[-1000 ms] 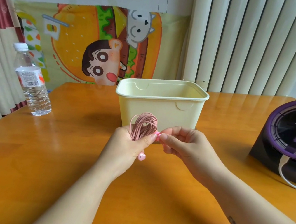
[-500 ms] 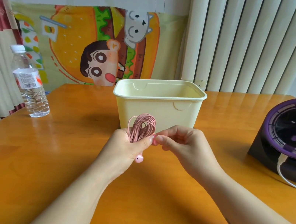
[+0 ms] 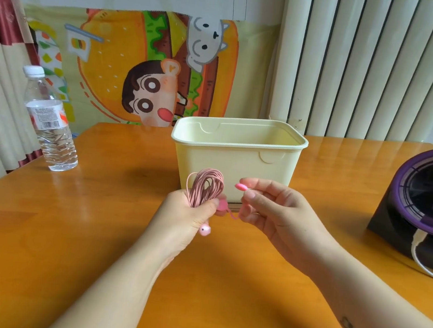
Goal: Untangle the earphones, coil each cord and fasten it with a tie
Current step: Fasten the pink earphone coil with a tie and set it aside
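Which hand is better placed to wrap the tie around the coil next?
Probably the right. The right hand pinches the free end of the pink tie just beside the coiled cord, while the left hand is occupied gripping that coil.

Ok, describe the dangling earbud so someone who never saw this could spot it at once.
Start at the pale yellow tub in the middle of the table. In front of it the left hand grips a coil of pink cord, and the earbud hangs below that hand. It is a rounded pale pink bead, unlike the flat brighter pink piece pinched by the right hand.
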`<control>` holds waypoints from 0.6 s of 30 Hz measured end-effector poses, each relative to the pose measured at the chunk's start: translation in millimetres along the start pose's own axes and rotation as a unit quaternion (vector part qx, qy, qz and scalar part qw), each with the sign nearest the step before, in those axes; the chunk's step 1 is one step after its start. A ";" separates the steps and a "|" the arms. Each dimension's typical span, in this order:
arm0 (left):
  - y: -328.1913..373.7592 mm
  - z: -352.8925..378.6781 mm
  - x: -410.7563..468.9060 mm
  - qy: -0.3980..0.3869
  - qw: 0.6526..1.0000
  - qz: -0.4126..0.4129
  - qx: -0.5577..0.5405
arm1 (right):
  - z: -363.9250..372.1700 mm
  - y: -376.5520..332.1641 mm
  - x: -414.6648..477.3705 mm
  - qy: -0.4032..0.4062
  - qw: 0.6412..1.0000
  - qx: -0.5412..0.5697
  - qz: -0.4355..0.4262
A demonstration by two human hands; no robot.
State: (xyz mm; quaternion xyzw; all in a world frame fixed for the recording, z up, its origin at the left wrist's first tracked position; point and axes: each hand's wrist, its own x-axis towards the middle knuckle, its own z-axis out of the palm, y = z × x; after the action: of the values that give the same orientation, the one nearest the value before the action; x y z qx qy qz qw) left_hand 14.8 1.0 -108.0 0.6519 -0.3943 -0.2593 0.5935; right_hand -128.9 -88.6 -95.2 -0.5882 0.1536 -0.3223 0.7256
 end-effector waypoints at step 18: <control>-0.9 5.1 -2.4 -0.035 0.997 -0.035 0.051 | 0.2 5.6 -1.3 0.109 0.960 -0.249 -0.068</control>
State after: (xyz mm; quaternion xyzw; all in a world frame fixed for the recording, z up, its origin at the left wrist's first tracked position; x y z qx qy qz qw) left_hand 9.6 0.1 -110.0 0.6853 -0.4050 -0.2819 0.5357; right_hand -128.2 -87.1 -100.7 -0.7207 0.2674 -0.3845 0.5110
